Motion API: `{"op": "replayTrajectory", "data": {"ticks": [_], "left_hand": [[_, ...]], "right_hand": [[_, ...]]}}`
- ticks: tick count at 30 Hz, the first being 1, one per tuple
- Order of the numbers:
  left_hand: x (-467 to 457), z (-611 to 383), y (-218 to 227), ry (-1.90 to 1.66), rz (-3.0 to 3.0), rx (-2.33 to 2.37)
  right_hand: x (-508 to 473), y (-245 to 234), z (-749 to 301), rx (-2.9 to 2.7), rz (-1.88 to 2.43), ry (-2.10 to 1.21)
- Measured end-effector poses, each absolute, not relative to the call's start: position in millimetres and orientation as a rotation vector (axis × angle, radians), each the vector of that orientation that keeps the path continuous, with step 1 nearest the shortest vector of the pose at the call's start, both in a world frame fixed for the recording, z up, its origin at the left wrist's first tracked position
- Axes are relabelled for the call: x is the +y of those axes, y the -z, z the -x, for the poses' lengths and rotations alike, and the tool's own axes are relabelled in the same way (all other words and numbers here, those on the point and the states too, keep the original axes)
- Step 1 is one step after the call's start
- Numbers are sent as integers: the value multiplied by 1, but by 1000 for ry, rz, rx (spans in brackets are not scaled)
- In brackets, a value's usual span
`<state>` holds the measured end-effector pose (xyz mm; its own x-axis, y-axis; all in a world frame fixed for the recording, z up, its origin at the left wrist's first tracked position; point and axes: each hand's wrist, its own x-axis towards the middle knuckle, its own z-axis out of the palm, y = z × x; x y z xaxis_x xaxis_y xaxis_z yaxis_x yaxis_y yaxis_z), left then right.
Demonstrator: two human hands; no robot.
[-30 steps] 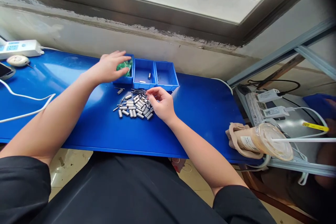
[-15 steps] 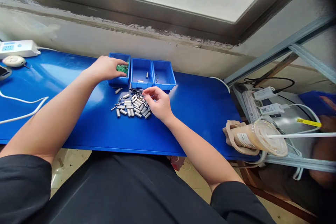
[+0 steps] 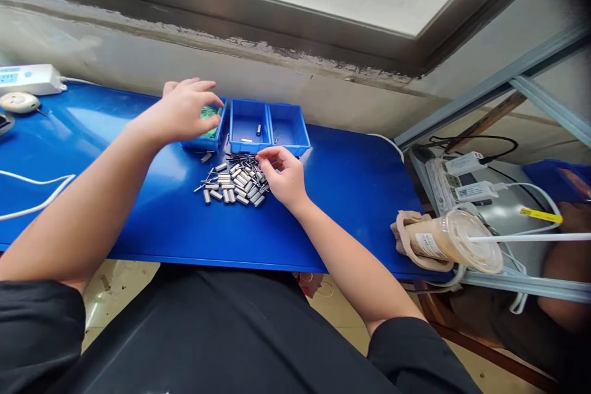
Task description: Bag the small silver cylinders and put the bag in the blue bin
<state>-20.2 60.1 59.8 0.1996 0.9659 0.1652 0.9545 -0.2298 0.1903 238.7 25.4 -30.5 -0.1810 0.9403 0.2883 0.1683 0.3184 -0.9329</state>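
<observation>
On the blue table (image 3: 351, 197), everything is placed here relative to the middle blue bin (image 3: 248, 130), one of three small trays standing side by side against the wall. Touching it on its left is the left blue bin (image 3: 205, 143), which holds green circuit boards (image 3: 209, 114); the left hand (image 3: 182, 112) arches over that bin, fingers curled down onto the boards, though whether it has one gripped cannot be told. Touching it on the other side is the right blue bin (image 3: 290, 129), with a single thin pin in it, while the middle bin itself carries only two or three small metal parts.

Just in front of the middle bin lies the heap of metal components (image 3: 233, 184), short silver cans with fine wire leads. The right hand (image 3: 284, 175) rests at the heap's right edge, thumb and forefinger pinched together, seemingly on one piece.

These parts are probably light, hard and rather slick, and their leads look easy to bend, so the can body is the better place to pinch. The boards are likely stiff and thin, best held by the edges.
</observation>
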Motion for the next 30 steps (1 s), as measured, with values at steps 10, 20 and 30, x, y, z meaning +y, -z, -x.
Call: {"op": "replayTrajectory", "data": {"ticks": [10, 20, 30], "left_hand": [[22, -14, -24, -296, -2572, 1783], [20, -22, -12, -249, -2559, 1834], [10, -23, -20, -272, -2644, 1845]], "right_hand": [[37, 16, -256, -1776, 1282, -270], [49, 20, -259, -1985, 1454, -364], [46, 17, -260, -2037, 1417, -378]]}}
